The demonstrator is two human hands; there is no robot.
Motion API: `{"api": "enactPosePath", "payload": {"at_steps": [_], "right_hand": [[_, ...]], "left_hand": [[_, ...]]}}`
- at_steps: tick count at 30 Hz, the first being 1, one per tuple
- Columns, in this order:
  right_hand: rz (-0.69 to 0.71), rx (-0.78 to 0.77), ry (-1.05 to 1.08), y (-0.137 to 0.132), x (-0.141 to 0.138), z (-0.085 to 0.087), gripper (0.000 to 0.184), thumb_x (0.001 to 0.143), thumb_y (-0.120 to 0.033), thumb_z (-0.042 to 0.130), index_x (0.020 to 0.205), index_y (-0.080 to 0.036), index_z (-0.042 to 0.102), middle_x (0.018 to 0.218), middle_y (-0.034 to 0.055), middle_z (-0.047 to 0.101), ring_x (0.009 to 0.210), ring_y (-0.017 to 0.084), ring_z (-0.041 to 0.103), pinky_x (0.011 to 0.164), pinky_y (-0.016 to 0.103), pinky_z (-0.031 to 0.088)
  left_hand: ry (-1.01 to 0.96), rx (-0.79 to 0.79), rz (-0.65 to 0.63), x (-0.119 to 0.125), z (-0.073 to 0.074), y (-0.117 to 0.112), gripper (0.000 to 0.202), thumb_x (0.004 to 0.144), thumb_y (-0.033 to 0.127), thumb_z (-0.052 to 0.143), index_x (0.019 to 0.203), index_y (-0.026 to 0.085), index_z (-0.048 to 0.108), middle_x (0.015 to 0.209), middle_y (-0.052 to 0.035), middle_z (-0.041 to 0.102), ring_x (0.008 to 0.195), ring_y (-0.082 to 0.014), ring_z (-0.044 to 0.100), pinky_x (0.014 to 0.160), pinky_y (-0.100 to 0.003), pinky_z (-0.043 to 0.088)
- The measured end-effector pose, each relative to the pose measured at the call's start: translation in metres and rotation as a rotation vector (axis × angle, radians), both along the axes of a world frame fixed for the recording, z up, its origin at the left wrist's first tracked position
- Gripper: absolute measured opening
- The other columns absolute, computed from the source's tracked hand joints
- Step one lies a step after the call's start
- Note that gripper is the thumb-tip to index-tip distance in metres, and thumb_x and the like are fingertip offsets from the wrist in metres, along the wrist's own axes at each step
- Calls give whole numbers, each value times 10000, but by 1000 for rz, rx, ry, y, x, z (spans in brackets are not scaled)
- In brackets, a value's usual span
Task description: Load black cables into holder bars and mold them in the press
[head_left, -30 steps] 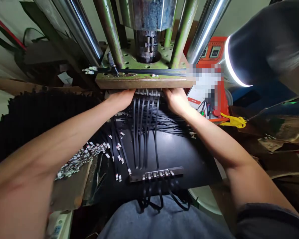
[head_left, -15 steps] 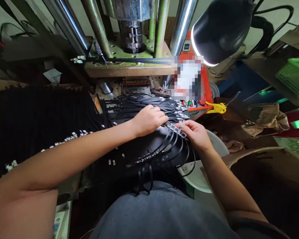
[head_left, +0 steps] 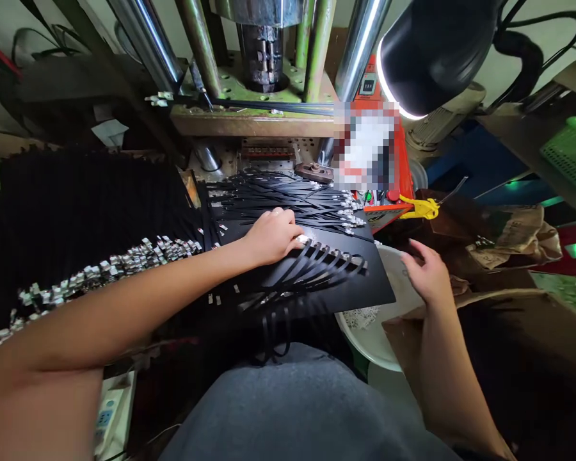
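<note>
Bar (head_left: 348,258) loaded with cables (head_left: 312,264), left hand (head_left: 276,235) gripping its end, right hand (head_left: 429,274) open, empty; can't tell if pile (head_left: 86,205) is done.

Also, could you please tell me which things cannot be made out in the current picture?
All in the head view:
Left hand: its underside is hidden by its own back, so the exact grip is unclear.
Black straps: their lower ends blur together.
Red box: partly covered by a pixelated patch.
Press head: cut off by the upper edge.
White pieces: too small to identify.
</note>
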State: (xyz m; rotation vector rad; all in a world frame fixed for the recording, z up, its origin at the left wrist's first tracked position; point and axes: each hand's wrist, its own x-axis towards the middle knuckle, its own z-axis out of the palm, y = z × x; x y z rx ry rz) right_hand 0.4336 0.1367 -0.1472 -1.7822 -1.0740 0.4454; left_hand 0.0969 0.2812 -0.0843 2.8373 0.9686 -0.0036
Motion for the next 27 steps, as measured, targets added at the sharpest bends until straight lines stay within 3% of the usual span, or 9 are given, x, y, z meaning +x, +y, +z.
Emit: {"api": "enactPosePath", "payload": {"at_steps": [2, 5, 8, 12, 15, 18, 20, 23, 27], "right_hand": [[433, 31, -254, 14, -39, 14, 576, 722, -230, 752, 1285, -193, 637, 1383, 138, 578, 1311, 286, 514, 1150, 468, 375], [932, 104, -493, 48, -83, 36, 548, 848, -100, 484, 1387, -180, 550, 1433, 111, 539, 1351, 241, 484, 1158, 476, 383], [979, 68, -518, 70, -94, 52, 642, 800, 5, 380, 1385, -201, 544, 1332, 76, 628, 1229, 188, 599, 1083, 398, 482], [1041, 42, -634, 75, -110, 54, 643, 835, -13, 438, 1457, -176, 445, 1427, 109, 548, 1278, 222, 564, 1059, 399, 500], [1098, 63, -735, 81, -137, 52, 395, 916, -90, 459, 1277, -176, 594, 1343, 124, 611, 1242, 250, 581, 1044, 388, 496], [996, -3, -783, 99, -144, 60, 194, 915, -133, 506, 1029, -190, 652, 1034, 93, 712, 985, 237, 663, 872, 334, 535], [824, -42, -813, 117, -134, 68, 201, 882, -107, 501, 1022, -169, 631, 956, 94, 701, 905, 239, 653, 781, 323, 520], [641, -140, -885, 144, -112, 70, 286, 839, -89, 508, 1093, -147, 624, 1029, 130, 695, 948, 269, 639, 806, 353, 507], [700, -161, -946, 145, -88, 59, 325, 853, -201, 589, 1163, -113, 631, 1096, 172, 666, 1030, 315, 610, 912, 449, 509]], "left_hand": [[-1, -3, 5, 12, -2, 0, 232, 929, 346, 591, 1077, 223, 720, 1044, -88, 610, 1046, -285, 532, 865, -380, 442], [-164, -143, 75, 20, 4, -3, 313, 921, 270, 565, 1208, 171, 642, 1125, -98, 621, 1069, -265, 539, 941, -369, 429], [-335, -618, 193, 8, 14, -10, 322, 973, 368, 440, 1046, 147, 663, 1013, -66, 667, 925, -207, 592, 858, -298, 454], [-386, -1293, 259, -11, 21, -26, 382, 934, 460, 459, 838, 158, 671, 864, -37, 689, 779, -163, 600, 744, -246, 455], [-442, -1561, 322, -13, 25, -35, 309, 843, 424, 578, 789, 129, 655, 819, -74, 697, 718, -164, 618, 681, -248, 469], [-533, -1703, 430, -13, 37, -29, 324, 819, 429, 616, 907, 118, 643, 810, -104, 703, 633, -180, 642, 597, -266, 494], [-583, -1598, 415, -13, 49, -13, 317, 863, 419, 586, 966, 123, 636, 760, -82, 687, 509, -135, 580, 506, -232, 449], [-422, -1152, 319, -12, 59, 27, 252, 916, 332, 515, 950, 128, 660, 746, -57, 678, 442, -93, 485, 462, -214, 389], [-104, -348, 344, -19, 53, 66, 275, 912, 266, 504, 1066, 116, 677, 1037, -101, 682, 924, -223, 648, 847, -304, 499]]}}
